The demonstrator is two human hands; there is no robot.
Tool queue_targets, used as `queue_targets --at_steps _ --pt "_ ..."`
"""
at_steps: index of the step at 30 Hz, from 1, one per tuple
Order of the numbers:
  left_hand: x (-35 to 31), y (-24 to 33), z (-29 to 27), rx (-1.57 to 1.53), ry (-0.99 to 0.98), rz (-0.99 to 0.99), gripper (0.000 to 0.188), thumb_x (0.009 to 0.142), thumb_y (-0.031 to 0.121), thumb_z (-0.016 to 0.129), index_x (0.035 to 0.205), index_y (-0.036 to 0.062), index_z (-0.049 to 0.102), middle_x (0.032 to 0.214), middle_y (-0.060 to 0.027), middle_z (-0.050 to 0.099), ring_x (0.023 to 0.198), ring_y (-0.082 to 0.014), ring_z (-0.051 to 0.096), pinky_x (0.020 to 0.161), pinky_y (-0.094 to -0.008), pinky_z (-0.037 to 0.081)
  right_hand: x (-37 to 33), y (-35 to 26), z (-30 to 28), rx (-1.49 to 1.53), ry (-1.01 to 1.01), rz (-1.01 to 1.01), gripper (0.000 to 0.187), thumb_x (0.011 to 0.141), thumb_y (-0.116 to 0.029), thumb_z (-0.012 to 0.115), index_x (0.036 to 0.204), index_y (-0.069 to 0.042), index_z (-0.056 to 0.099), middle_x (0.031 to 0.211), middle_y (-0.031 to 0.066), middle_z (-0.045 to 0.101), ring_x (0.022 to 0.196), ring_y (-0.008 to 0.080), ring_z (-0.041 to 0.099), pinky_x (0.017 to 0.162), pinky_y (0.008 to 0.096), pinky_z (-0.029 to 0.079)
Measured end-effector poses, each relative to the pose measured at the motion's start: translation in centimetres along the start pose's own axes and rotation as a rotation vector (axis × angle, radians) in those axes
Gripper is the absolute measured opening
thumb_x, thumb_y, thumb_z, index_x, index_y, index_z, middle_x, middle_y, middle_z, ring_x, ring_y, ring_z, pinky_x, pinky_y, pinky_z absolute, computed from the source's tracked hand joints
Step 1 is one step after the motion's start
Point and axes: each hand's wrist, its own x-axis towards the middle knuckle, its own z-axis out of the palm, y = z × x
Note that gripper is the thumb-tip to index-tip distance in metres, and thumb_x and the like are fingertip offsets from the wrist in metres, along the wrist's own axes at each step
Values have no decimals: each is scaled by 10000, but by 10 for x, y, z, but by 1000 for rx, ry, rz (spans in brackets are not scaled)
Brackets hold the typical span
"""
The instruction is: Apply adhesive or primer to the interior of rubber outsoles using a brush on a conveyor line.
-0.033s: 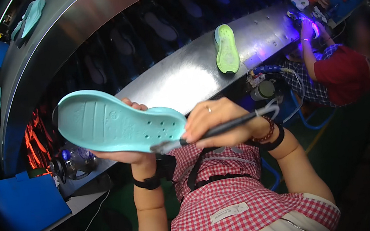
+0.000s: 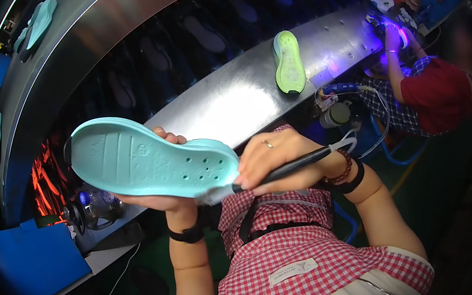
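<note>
Turquoise sole [image 2: 151, 152], clasped by left hand [image 2: 157, 200], near metal bench [image 2: 230, 102]; black-handled brush [image 2: 297, 165], pinched by right hand [image 2: 274, 150], tip at sole's rim; risk: sole twisting under brush if left grip slackens

A turquoise sole [image 2: 131, 157] partly hid the left hand [image 2: 157, 201]; the brush [image 2: 298, 165], perhaps touching the sole, blurred at its tip; the lower edge cropped the apron [image 2: 286, 246]

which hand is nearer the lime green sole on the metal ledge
Right. The right hand is just below the lime green sole in the picture; the left hand, holding the turquoise sole, is farther left.
</note>
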Motion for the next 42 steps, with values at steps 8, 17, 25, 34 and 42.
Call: queue_targets --at_steps 8,17,25,34,42 --pt "2 2 11 157 87 28 915 734 786 170 1265 79 402 957 -184 514 781 -273 553 702 -404 474 -6 10 -4 115 21 103 207 681 -6 703 884 -31 671 887 109 654 913 207 597 838 317 468" --pt "-13 -10 24 58 58 -107 745 856 599 298 1352 44 287 1284 -239 401 1058 -361 509 861 -473 461 -12 19 18 813 390 371 186 744 1 657 929 6 647 957 115 644 894 178 614 814 283 488" --pt "-18 2 -20 263 -168 -572 602 878 455 377 1260 -10 387 1092 -219 546 936 -343 584 796 -430 508 -6 -12 -9 362 -33 278 213 705 0 686 915 10 652 901 119 659 806 154 631 703 239 501" --pt "-8 16 -6 310 -204 -937 597 826 317 467 1279 -57 356 1119 -189 540 999 -232 554 876 -324 434 3 -15 -25 151 -277 121 169 723 -6 671 890 7 647 911 133 658 856 234 640 762 296 504" --pt "-7 29 8 550 -250 -1033 596 802 335 492 1238 -65 416 1139 -175 533 1019 -217 534 882 -303 405 9 -23 -44 59 -402 107 171 748 -17 634 917 9 630 945 148 649 887 254 632 782 318 493"
